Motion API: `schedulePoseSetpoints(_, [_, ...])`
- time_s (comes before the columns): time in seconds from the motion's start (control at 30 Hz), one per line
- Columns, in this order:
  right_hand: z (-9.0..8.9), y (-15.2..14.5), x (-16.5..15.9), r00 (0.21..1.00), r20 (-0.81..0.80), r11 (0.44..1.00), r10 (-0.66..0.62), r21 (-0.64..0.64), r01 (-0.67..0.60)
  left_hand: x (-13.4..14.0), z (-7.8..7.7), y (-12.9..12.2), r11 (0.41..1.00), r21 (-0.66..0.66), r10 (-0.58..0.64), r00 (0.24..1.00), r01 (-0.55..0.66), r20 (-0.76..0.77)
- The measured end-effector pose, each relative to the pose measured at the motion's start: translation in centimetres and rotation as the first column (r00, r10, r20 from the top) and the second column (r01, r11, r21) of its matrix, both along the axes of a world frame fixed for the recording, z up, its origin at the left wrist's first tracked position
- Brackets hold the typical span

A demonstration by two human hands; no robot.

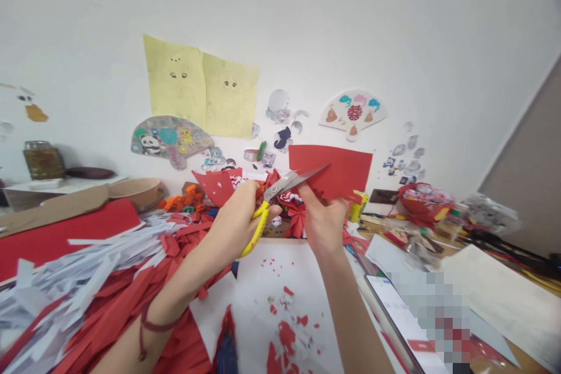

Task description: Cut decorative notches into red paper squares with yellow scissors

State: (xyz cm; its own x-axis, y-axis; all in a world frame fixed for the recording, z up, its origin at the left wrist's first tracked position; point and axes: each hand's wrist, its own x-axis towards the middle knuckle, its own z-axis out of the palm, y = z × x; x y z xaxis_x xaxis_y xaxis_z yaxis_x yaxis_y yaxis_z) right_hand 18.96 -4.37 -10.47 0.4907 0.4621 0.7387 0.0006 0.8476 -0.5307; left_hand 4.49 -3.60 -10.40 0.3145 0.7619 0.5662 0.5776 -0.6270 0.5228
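My left hand [239, 213] is closed around the yellow handles of a pair of scissors [277, 187]. Their blades point right and slightly up, with the tip in front of a red paper sheet [344, 166]. My right hand [325, 222] is closed at the lower edge of that sheet, its thumb close beneath the blades. The other fingertips are partly hidden, and whether the blades touch the paper is unclear. Below both hands lies a white sheet [254, 286] scattered with small red paper scraps [287, 336].
Red paper strips [131, 298] and white paper strips [83, 280] heap up on the left. A phone [397, 315] lies at right, near a red bowl [423, 207] of scraps. Orange pieces [188, 198] sit farther back. A wall with fan-shaped pictures [353, 117] stands behind.
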Motion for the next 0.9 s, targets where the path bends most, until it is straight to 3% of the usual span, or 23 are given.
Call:
schedulePoseSetpoints(0.27, [-0.38,0.43,-1.04,0.985,-0.151,0.996,0.087,0.041,-0.082,0.17,-0.20,-0.18,1.000,-0.001,-0.016,1.000,0.016,0.025])
schedulePoseSetpoints(0.9, [-0.43,0.28,-0.76,0.989,-0.135,0.998,0.057,0.049,-0.051,0.00,-0.10,-0.11,0.997,0.074,-0.005,1.000,0.005,-0.001])
